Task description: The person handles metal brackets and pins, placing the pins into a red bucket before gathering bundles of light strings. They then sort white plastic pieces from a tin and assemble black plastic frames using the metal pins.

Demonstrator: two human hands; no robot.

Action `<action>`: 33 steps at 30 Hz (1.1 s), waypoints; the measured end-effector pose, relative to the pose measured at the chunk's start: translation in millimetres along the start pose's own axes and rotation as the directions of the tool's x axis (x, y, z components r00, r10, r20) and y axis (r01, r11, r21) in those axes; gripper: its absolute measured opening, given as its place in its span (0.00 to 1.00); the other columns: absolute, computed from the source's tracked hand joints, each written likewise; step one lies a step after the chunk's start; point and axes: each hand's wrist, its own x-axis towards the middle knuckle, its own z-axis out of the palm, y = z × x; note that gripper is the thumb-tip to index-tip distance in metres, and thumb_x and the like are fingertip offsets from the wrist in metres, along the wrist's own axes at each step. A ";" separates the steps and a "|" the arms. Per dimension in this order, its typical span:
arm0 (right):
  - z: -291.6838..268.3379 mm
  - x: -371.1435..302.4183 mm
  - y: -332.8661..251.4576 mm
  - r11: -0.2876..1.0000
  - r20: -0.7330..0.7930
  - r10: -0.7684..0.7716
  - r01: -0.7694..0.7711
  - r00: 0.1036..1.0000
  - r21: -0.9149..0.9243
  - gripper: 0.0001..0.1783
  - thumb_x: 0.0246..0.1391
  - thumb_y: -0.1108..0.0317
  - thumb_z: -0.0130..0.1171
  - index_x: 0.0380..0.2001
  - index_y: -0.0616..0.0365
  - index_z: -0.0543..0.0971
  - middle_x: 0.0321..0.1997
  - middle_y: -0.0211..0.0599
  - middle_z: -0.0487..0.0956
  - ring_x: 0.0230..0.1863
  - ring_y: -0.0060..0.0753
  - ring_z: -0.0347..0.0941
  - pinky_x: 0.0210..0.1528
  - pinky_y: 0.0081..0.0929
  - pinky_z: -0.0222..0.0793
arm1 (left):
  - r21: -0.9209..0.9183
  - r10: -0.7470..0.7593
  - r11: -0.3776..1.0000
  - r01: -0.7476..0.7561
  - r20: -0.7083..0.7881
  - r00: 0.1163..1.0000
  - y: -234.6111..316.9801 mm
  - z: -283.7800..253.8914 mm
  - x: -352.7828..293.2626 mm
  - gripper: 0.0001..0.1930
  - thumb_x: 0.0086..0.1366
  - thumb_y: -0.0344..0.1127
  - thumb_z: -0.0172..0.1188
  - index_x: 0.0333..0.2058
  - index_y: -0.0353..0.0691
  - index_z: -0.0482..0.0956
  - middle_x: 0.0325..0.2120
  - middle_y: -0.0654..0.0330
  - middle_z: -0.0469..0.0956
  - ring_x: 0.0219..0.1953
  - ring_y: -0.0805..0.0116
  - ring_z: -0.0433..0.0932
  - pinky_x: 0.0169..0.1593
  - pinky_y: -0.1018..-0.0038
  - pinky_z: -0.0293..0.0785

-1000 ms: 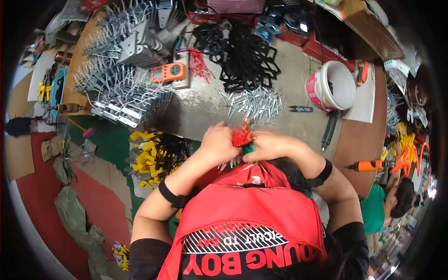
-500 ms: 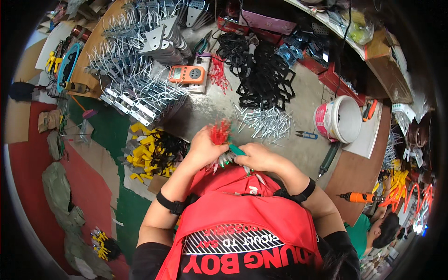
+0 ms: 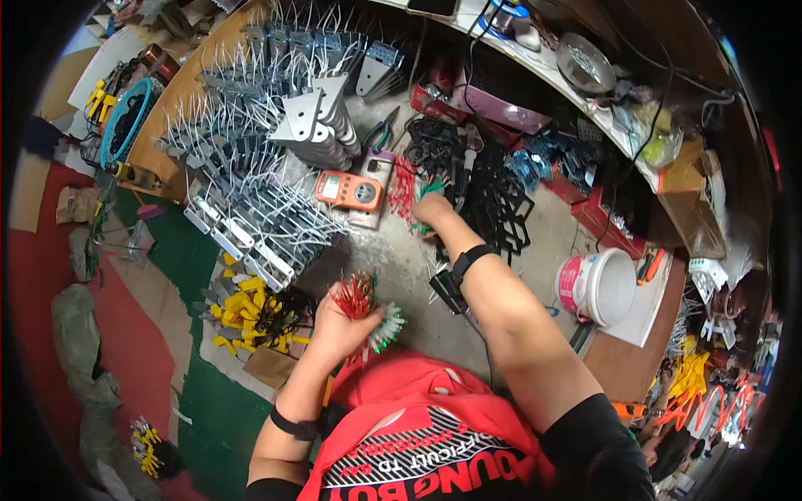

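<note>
My left hand [image 3: 336,327], low in front of my red apron, is closed round a thick bundle of thin red wires [image 3: 357,294]. Pale and green tips [image 3: 388,329] stick out of the same fist, beside the thumb. Farther up the bench, my right hand [image 3: 432,209] is closed round a small bunch of green wires [image 3: 433,187], which shows above and below the fingers. Loose red wires [image 3: 400,190] lie just left of that hand. An orange meter [image 3: 348,190] rests on a power strip [image 3: 381,169] beside them.
Metal brackets with white wires [image 3: 259,200] crowd the left of the bench. Black frame-like parts [image 3: 501,200] lie beyond my right forearm. A white bucket [image 3: 603,286] stands at right. Yellow-handled parts [image 3: 246,309] lie at lower left. A small black box [image 3: 448,290] is near my right forearm.
My hands were together in front of the apron. My right hand has moved up the bench with green wires to the loose red wires; my left hand has moved slightly left and down with its bundle.
</note>
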 end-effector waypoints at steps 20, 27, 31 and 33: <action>20.0 -208.9 162.6 0.753 -0.328 -0.251 0.397 0.911 0.524 0.11 0.55 0.71 0.51 0.40 0.62 0.77 0.33 0.35 0.80 0.33 0.19 0.73 0.37 0.19 0.69 | -0.455 -0.046 0.876 0.159 0.250 0.967 47.4 23.3 58.9 0.11 0.51 0.29 0.65 0.31 0.39 0.72 0.25 0.69 0.71 0.29 0.77 0.70 0.36 0.76 0.68; -30.6 -267.7 161.3 0.624 -0.624 -0.124 0.549 0.772 0.556 0.09 0.54 0.72 0.52 0.37 0.61 0.77 0.32 0.40 0.79 0.32 0.29 0.77 0.33 0.23 0.71 | -0.336 0.195 0.942 -0.018 0.500 0.844 134.8 68.6 82.0 0.07 0.52 0.29 0.64 0.27 0.38 0.74 0.22 0.69 0.72 0.26 0.79 0.68 0.32 0.78 0.66; -40.5 -286.3 181.8 0.667 -0.745 -0.080 0.591 0.662 0.454 0.08 0.52 0.73 0.53 0.35 0.61 0.78 0.32 0.41 0.79 0.30 0.33 0.77 0.31 0.25 0.71 | 0.099 0.808 0.533 -0.841 0.235 0.540 217.3 91.5 120.5 0.11 0.41 0.33 0.64 0.24 0.41 0.72 0.25 0.59 0.71 0.34 0.59 0.69 0.38 0.65 0.66; -45.2 -295.0 196.6 0.735 -0.754 -0.058 0.539 0.654 0.411 0.08 0.52 0.74 0.53 0.35 0.61 0.78 0.32 0.41 0.79 0.31 0.34 0.77 0.31 0.25 0.71 | 0.388 0.900 0.166 -0.906 0.315 0.300 277.9 98.6 146.2 0.09 0.41 0.35 0.62 0.23 0.43 0.73 0.27 0.60 0.71 0.39 0.59 0.67 0.43 0.63 0.63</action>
